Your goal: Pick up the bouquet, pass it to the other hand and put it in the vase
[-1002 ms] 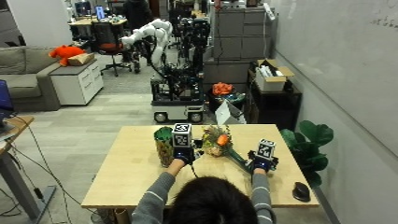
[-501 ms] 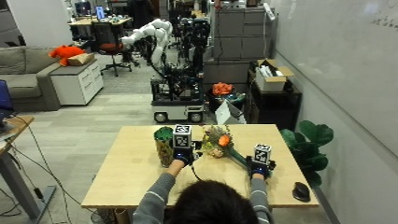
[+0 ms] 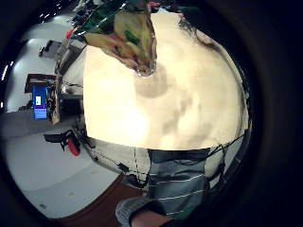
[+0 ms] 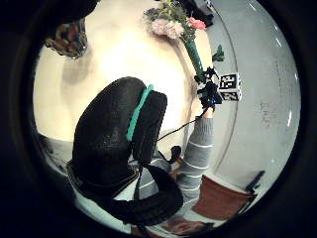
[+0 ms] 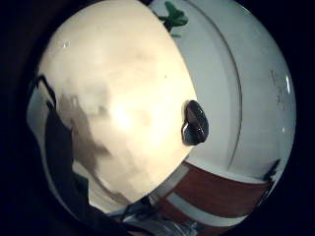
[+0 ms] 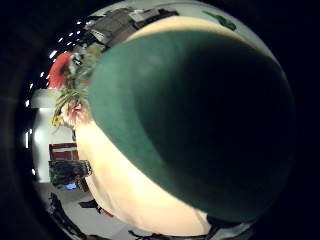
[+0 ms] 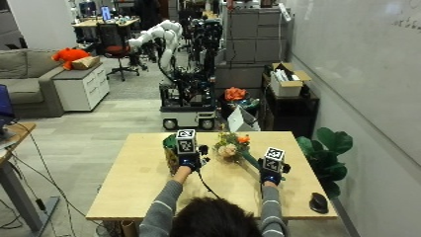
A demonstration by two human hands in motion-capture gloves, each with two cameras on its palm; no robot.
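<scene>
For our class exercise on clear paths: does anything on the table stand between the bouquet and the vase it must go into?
Nothing visible does. The bouquet of pink and orange flowers sits right beside the dark patterned vase, with only the left hand near the vase.

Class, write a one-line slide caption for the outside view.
Person at a wooden table holds a bouquet by its green wrap in the right hand, left hand beside the vase.

Light wood bench (image 7: 131,187) on a grey floor (image 7: 99,128). White wall (image 7: 368,74) along the right side, potted plant (image 7: 329,153) at its base. Black mouse (image 7: 319,202) on the bench's right edge. Grey sofa (image 7: 20,84) and white drawer cabinet (image 7: 79,89) far left, orange plush toy (image 7: 69,54) on top. Grey cabinets (image 7: 253,29) at back.
</scene>
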